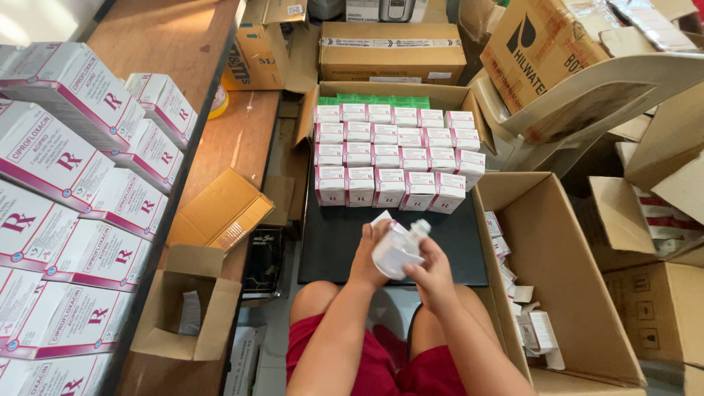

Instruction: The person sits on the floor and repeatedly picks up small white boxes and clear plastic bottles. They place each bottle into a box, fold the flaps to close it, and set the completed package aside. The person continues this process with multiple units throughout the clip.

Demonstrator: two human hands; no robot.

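Both hands meet over a black board (330,242) above my knees. My left hand (369,255) grips a small white carton (386,224) from the left, its flap open. My right hand (431,270) holds a clear plastic bottle (400,249) with a white cap, lying against the carton's open end. Beyond the hands, several rows of white and pink small cartons (392,158) stand packed together on the board.
A large open cardboard box (565,242) at my right holds loose small cartons. More white and pink cartons (73,191) fill the shelf at left. A small open box (187,308) sits lower left. A white plastic chair (587,95) and brown boxes crowd the back.
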